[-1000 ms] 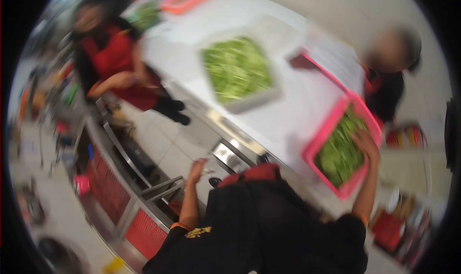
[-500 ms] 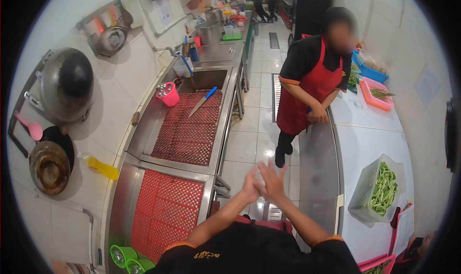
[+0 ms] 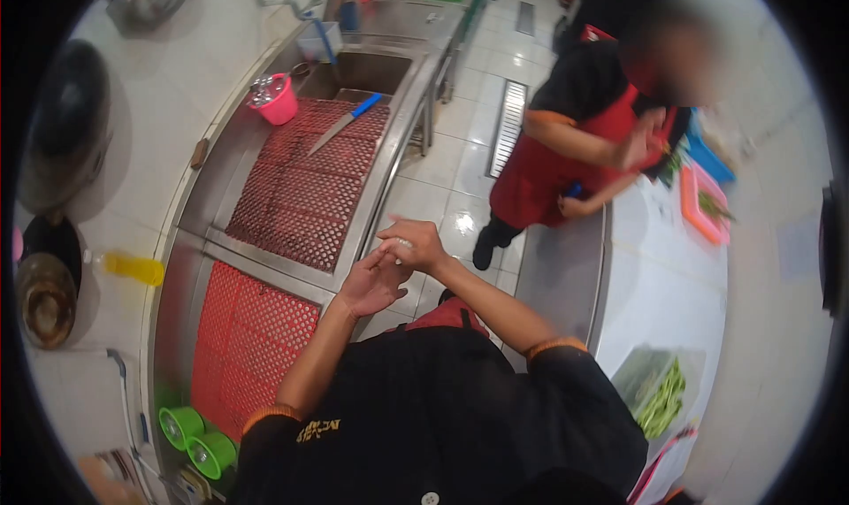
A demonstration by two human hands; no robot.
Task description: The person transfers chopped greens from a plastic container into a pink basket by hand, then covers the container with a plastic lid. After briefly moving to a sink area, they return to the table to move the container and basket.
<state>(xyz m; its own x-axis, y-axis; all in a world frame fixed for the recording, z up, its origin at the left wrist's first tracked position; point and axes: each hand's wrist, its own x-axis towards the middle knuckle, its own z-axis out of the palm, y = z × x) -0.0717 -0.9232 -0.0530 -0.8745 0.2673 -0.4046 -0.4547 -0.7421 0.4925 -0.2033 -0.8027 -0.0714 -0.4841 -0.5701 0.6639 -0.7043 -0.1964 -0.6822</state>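
Observation:
My left hand (image 3: 375, 286) is palm up in front of my body, beside the edge of the sink counter, with its thumb apart. Over its fingertips lies my right hand (image 3: 419, 247), its fingers bent around them. A small whitish patch (image 3: 404, 242) shows on the fingers where the hands meet; I cannot make out whether it is foam or something else. Left of my hands lie red perforated mats (image 3: 256, 324) on the steel counter. A knife (image 3: 345, 125) with a blue handle rests on the farther mat.
A co-worker in a red apron (image 3: 553, 173) stands ahead on the right. Right of me, a white counter (image 3: 650, 284) carries a clear tub of cut green vegetables (image 3: 663, 399) and a pink tray (image 3: 705, 206). A pink bucket (image 3: 276, 105) and green cups (image 3: 210, 453) stand on the left.
My view has tilted down and closer to the counters. My hands have moved left, with the right now over the left fingers. The co-worker has come nearer and raised a hand.

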